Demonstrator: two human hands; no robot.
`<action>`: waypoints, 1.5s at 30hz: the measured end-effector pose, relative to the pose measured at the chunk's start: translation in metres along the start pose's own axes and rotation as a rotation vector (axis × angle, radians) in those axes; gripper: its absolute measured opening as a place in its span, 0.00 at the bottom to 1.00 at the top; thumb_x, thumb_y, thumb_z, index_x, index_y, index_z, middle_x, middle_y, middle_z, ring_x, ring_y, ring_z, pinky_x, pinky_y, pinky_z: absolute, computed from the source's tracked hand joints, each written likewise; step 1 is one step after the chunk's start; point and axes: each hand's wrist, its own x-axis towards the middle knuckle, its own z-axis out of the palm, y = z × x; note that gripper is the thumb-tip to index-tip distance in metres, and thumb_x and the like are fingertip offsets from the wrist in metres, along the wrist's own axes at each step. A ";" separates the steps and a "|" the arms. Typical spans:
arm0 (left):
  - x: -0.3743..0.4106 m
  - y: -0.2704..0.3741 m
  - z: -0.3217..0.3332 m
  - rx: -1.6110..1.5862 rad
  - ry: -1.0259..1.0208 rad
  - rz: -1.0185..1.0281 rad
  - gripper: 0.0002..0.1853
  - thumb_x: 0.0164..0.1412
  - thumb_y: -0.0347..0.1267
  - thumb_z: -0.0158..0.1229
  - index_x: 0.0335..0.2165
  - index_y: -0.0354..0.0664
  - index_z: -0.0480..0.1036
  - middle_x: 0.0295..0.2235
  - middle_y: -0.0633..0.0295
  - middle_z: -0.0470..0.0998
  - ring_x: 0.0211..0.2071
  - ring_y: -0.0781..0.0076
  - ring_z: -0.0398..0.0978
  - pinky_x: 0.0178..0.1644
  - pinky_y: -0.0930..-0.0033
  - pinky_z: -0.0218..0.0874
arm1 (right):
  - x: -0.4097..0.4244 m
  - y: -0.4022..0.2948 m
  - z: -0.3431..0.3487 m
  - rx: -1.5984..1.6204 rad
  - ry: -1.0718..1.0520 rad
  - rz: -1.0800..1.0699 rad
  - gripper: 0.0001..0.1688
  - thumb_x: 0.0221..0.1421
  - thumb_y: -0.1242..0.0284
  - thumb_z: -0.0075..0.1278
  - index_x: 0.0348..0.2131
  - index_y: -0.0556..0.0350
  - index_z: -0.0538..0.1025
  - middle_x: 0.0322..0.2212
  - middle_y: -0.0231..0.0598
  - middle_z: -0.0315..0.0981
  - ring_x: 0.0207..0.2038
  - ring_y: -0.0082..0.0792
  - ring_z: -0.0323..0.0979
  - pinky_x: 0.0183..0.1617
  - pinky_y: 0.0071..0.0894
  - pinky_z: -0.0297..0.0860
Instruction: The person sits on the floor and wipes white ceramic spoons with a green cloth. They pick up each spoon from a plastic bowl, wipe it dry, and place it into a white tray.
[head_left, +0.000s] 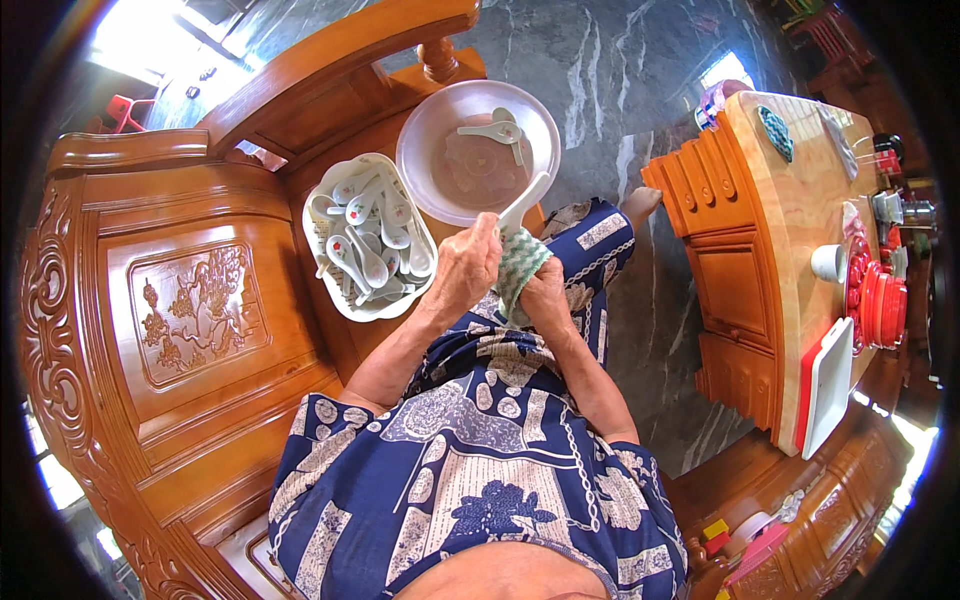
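Note:
Between my hands is a white ceramic soup spoon (527, 201), its pale end pointing up and to the right. My left hand (466, 259) grips it from the left side. A green-and-white patterned cloth (520, 268) wraps the spoon's lower part, and my right hand (545, 294) is closed around that cloth. Beyond my hands stands a round translucent basin (420, 181) with a few white spoons (501, 133) lying in it. To its left, a white scalloped-rim plastic basket (321, 289) holds several flower-painted ceramic spoons (365, 255).
Basin and basket rest on a carved wooden bench (360, 337) with a high back. At right, a stone-topped wooden table (806, 180) bears a white cup (828, 263), stacked red dishes (883, 304), a white tray (830, 390) and a folded cloth (775, 133). Dark marble floor (592, 75) lies between.

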 end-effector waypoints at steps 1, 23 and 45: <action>-0.002 0.000 0.000 0.010 -0.029 0.030 0.04 0.56 0.24 0.47 0.32 0.36 0.62 0.18 0.47 0.70 0.22 0.47 0.72 0.24 0.56 0.63 | 0.002 0.000 -0.002 -0.054 0.032 -0.001 0.11 0.51 0.78 0.48 0.36 0.64 0.75 0.27 0.29 0.74 0.28 0.19 0.68 0.32 0.21 0.67; -0.032 0.001 0.011 -0.172 -0.063 -0.170 0.04 0.58 0.24 0.45 0.33 0.35 0.65 0.15 0.52 0.69 0.16 0.60 0.71 0.20 0.66 0.59 | 0.024 0.006 -0.015 0.002 0.057 -0.074 0.09 0.47 0.84 0.48 0.30 0.62 0.76 0.28 0.31 0.75 0.31 0.20 0.71 0.35 0.20 0.66; -0.015 0.003 0.011 -0.126 0.038 -0.078 0.05 0.55 0.23 0.49 0.33 0.39 0.67 0.18 0.53 0.71 0.19 0.57 0.73 0.23 0.65 0.62 | 0.005 -0.004 -0.002 -0.012 0.082 0.024 0.08 0.51 0.78 0.47 0.32 0.63 0.75 0.25 0.28 0.72 0.28 0.18 0.67 0.32 0.21 0.66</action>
